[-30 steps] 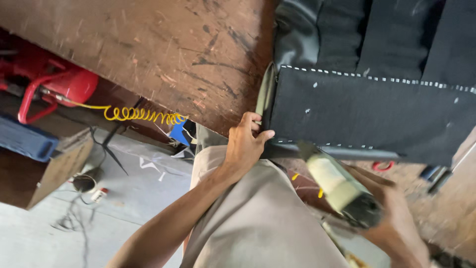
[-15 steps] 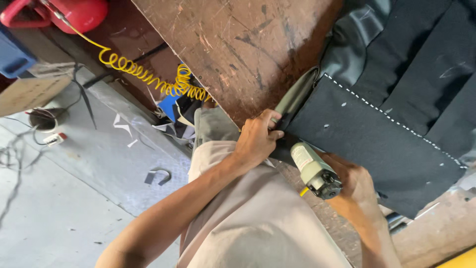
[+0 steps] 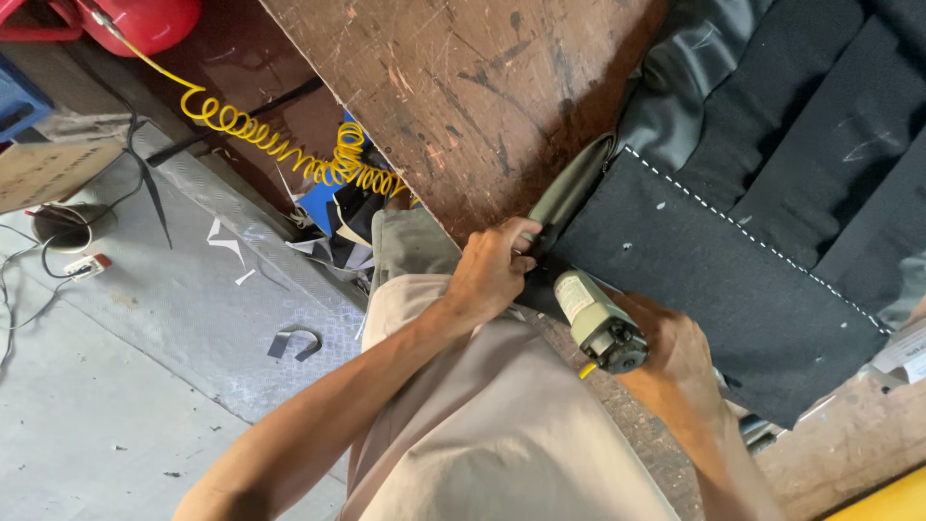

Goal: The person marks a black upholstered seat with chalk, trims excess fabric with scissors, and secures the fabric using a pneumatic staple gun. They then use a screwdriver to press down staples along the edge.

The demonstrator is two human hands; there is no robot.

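Your left hand (image 3: 492, 275) pinches the near corner of the black fabric panel (image 3: 714, 280), fingers closed on its edge. The panel lies flat on the scratched brown worktop (image 3: 463, 87): dark, felt-like, a line of white stitching along its far edge, olive trim at the corner. Your right hand (image 3: 670, 352) grips a pneumatic stapler (image 3: 596, 323), its nose at that corner.

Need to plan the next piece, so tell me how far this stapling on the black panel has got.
Done: a row of pale stitches or staples already runs along the upper edge of the black panel. In hand: the left hand pinches the panel's corner on the wooden table, while the right hand holds the staple gun against it. Left: the near edge shows no such row.
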